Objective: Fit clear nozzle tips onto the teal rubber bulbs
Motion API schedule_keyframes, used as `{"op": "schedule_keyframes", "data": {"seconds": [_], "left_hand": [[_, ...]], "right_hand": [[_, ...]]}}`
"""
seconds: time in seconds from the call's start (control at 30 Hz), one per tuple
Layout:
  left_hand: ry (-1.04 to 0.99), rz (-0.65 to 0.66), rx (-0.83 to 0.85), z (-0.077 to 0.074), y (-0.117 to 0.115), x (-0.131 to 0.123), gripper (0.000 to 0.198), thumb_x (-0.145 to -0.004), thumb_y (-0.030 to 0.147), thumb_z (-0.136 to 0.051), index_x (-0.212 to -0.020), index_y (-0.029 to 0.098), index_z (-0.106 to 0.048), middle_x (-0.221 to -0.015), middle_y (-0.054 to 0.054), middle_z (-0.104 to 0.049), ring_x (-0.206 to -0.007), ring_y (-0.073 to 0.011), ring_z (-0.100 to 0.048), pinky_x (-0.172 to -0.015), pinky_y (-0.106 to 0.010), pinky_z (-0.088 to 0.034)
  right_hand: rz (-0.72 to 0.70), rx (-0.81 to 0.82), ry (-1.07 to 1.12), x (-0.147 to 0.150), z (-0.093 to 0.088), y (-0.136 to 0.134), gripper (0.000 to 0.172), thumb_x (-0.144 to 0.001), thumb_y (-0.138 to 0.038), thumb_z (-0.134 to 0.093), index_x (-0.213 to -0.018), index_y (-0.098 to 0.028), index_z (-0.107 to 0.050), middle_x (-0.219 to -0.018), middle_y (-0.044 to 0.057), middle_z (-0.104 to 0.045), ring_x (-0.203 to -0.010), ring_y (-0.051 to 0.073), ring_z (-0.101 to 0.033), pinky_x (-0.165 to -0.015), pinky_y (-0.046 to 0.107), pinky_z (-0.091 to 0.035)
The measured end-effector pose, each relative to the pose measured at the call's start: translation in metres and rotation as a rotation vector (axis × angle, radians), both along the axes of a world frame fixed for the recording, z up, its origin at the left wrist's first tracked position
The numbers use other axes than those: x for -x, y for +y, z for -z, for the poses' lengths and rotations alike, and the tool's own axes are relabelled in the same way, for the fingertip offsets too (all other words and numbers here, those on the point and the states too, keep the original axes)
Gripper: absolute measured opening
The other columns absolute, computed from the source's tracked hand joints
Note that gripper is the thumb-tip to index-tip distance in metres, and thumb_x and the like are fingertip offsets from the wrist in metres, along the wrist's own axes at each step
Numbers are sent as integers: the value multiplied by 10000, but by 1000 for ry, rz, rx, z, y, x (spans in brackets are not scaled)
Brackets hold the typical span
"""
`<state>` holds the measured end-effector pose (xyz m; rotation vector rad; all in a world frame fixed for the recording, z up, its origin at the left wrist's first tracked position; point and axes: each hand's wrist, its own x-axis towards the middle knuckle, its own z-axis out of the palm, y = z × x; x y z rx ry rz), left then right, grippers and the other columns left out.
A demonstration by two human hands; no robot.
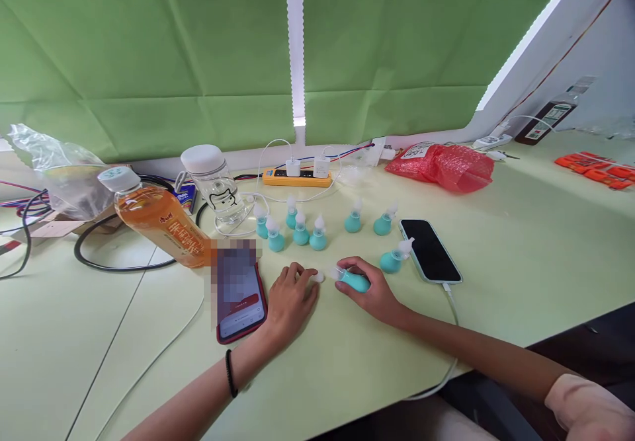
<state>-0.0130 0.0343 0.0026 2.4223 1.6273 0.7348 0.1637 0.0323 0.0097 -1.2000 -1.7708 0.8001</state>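
My right hand (373, 292) is closed round a teal bulb with a clear tip (353, 280), held on its side just above the pale green table (520, 262). My left hand (290, 299) pinches a small white cap (318, 276) right at that tip. Several more teal bulbs with white tips (301, 231) stand upright in a loose row behind the hands. One more lies tilted (394, 259) beside a black phone (429, 250).
A red-cased phone (240, 294) lies left of my left hand. An orange drink bottle (159, 218), a clear bottle (215, 184), a plastic bag (54, 170) and cables sit at back left. A yellow power strip (296, 176) and red bag (441, 165) lie behind.
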Motion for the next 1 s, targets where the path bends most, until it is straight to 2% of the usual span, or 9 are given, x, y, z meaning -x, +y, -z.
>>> {"op": "schedule_keyframes", "data": {"seconds": [0.13, 0.23, 0.33, 0.5, 0.7, 0.83, 1.0], "left_hand": [[-55, 30, -129, 1, -5, -3, 240, -770, 263, -470, -991, 179, -512, -886, -79, -484, -809, -194, -473, -605, -292, -418], [-198, 138, -231, 2, -9, -4, 214, -767, 244, -503, -968, 175, -518, -828, -65, -522, -768, -169, -472, -619, -284, -422], [-261, 209, -335, 5, -8, -3, 212, -748, 183, -537, -960, 189, -532, -798, -54, -560, -730, -154, -466, -597, -268, -415], [-197, 222, -468, 6, -4, -2, 164, -720, 113, -557, -865, 187, -569, -782, -48, -596, -696, -148, -462, -558, -256, -405], [-63, 258, -624, 5, -2, 3, 202, -688, 76, -576, -858, 184, -561, -758, -32, -623, -662, -155, -463, -523, -264, -390], [-85, 272, -580, 9, -2, 4, 213, -708, 65, -548, -883, 187, -554, -753, -27, -628, -667, -149, -473, -522, -258, -391], [-282, 295, -421, 6, -2, 3, 163, -739, 96, -531, -877, 181, -547, -773, -31, -620, -704, -137, -488, -604, -275, -427]], "right_hand": [[-39, 47, -16, 2, -1, -2, 242, -708, -251, -540, -937, -207, -473, -889, 25, -528, -743, 141, -487, -717, 298, -428], [-102, 108, 22, 4, -2, -5, 265, -713, -229, -531, -962, -206, -446, -903, 32, -502, -751, 141, -484, -704, 299, -434], [-180, 243, 116, 6, -4, -9, 280, -720, -229, -526, -981, -210, -429, -900, 33, -492, -742, 134, -495, -650, 275, -450], [-246, 476, 338, 9, -2, -11, 273, -726, -280, -526, -973, -217, -429, -904, 33, -469, -695, 113, -488, -539, 231, -462], [-241, 436, 402, 10, 4, -12, 300, -725, -276, -539, -993, -220, -417, -950, 39, -441, -731, 109, -469, -570, 227, -460], [-226, 397, 353, 11, 4, -14, 310, -732, -271, -534, -1010, -223, -406, -900, 26, -454, -710, 104, -462, -582, 224, -438], [-176, 363, 282, 11, 2, -16, 307, -739, -251, -519, -1019, -217, -399, -863, 19, -459, -667, 98, -456, -596, 234, -423]]}}
